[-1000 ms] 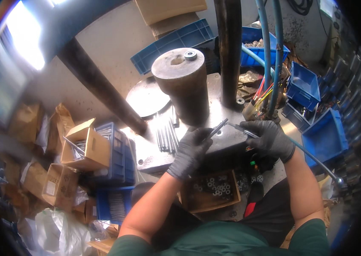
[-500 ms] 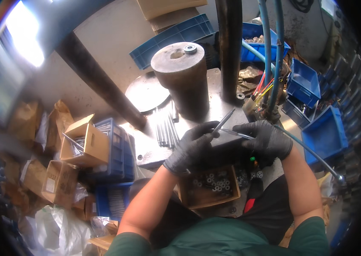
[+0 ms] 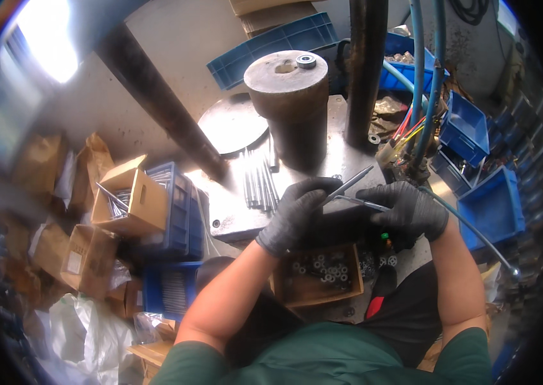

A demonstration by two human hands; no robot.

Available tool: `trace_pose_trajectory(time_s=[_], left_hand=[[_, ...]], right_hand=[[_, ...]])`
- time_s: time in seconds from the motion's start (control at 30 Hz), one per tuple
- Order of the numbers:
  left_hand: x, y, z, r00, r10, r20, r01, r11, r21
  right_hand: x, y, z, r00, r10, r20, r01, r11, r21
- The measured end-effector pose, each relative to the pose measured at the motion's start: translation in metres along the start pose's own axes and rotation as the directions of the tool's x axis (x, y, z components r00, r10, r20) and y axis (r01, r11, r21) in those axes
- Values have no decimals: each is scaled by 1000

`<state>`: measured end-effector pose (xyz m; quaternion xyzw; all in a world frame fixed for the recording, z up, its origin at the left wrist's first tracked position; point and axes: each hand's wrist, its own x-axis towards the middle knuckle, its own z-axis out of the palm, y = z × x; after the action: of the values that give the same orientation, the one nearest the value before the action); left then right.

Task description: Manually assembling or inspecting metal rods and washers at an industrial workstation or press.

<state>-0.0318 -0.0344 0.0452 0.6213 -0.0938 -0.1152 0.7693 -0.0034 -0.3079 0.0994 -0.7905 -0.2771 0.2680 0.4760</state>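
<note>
The left hand (image 3: pixel 294 215) pinches a metal rod (image 3: pixel 357 178) above the near edge of the table (image 3: pixel 233 232); the right hand (image 3: pixel 412 210) pinches a slim tool (image 3: pixel 369 205), contact unclear. This seems close work on the rod; the next move likely calls for steadiness.

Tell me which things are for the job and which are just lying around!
Probably for the job:
- rod, in the left hand
- slim metal piece, in the right hand
- loose rods on the table

Probably just lying around:
- white plastic bag, lower left
- blue bin, far right
- coiled cable, top right
</note>
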Motion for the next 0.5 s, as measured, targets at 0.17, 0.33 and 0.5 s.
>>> trace_pose_trajectory(time_s=[0.17,0.33,0.5], left_hand=[[3,-7,-1,1000,-1,13,2,997,-78],[3,-11,-6,999,-19,30,23,987,-160],[2,-10,-4,999,21,50,-13,988,-154]], right_hand=[[5,3,12,996,-88,10,87,991,106],[8,4,15,994,-110,4,110,992,62],[7,5,17,999,-44,24,39,984,175]])
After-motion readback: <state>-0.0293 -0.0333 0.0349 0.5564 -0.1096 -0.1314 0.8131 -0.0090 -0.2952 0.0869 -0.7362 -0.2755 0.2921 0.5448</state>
